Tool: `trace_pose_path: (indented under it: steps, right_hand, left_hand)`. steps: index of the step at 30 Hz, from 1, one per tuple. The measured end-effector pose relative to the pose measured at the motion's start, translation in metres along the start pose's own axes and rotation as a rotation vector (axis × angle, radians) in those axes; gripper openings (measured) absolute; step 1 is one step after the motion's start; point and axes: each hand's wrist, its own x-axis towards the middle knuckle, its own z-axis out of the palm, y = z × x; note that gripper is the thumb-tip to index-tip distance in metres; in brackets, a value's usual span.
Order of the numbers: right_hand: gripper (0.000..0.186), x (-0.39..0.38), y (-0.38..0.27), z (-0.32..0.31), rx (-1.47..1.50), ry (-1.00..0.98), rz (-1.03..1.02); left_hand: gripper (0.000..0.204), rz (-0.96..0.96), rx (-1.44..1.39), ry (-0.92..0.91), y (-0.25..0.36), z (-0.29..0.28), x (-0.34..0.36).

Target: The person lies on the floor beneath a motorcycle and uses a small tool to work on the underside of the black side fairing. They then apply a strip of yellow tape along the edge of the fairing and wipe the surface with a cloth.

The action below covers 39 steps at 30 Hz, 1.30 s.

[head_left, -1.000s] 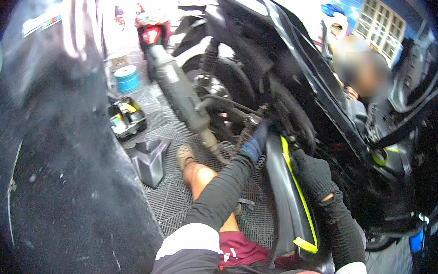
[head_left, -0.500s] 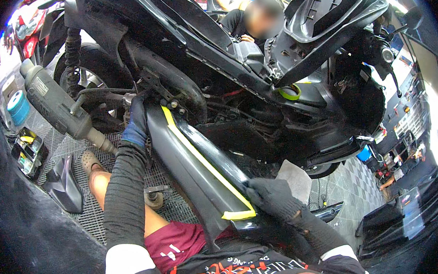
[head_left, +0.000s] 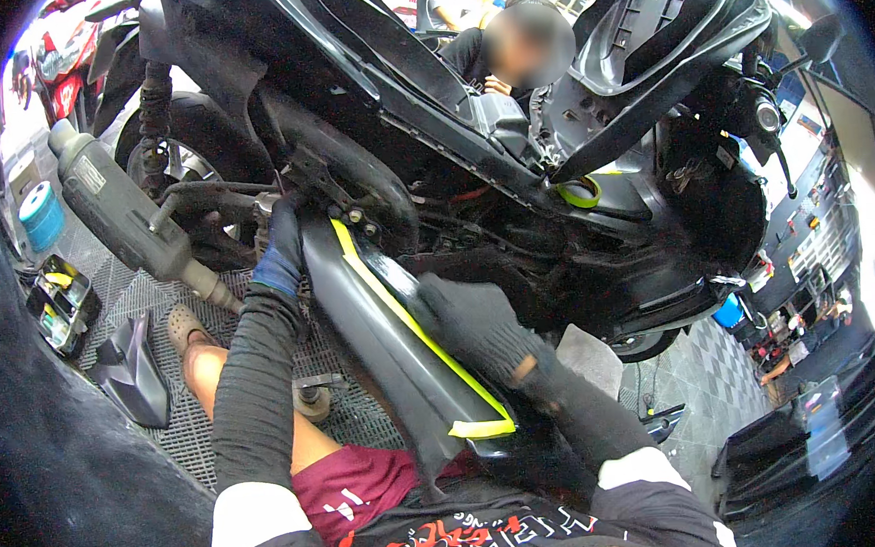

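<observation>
A long black motorcycle body panel [head_left: 373, 328] slants over my lap, its near end against my shirt. Yellow masking tape [head_left: 391, 306] runs along it and turns a corner at the near end. My left hand [head_left: 280, 245], in a dark blue glove, grips the panel's far end; some of its fingers are hidden. My right hand [head_left: 476, 321], in a dark grey knit glove, presses on the shiny strip beyond the tape with fingers curled together. Anything under those fingers is hidden.
A partly stripped black scooter [head_left: 471, 161] fills the space ahead, with a tape roll [head_left: 580, 194] on it. The exhaust muffler [head_left: 117, 193] stands left. A loose panel [head_left: 131, 372] and a parts tray [head_left: 62, 304] lie on the floor. Another person [head_left: 466, 56] is behind the scooter.
My right hand has slid along the shiny strip, away from the near end toward the panel's middle. My left hand keeps its grip at the far end.
</observation>
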Motion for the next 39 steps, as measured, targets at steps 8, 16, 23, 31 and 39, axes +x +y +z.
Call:
trace_pose_path:
  steps: [8,16,23,31,39]
  right_hand:
    - [0.024,-0.176,0.047,-0.004,0.063,-0.063,0.182]
    - [0.026,-0.037,0.016,-0.002,-0.012,0.027,-0.080]
    - [0.023,0.052,-0.015,-0.004,-0.025,0.201,-0.186]
    - [0.021,-0.111,0.024,0.002,-0.044,-0.091,0.126]
    - [0.021,-0.157,0.034,-0.006,0.034,-0.091,0.117]
  left_hand:
    - [0.031,0.029,0.006,-0.135,-0.005,-0.002,0.004]
    - [0.030,0.045,0.047,-0.087,-0.003,-0.005,0.004]
    - [0.034,0.059,0.067,0.015,0.002,0.004,0.006]
    - [0.028,-0.024,0.004,-0.090,-0.011,-0.002,0.005]
    - [0.029,0.037,0.079,-0.034,-0.006,0.000,0.004]
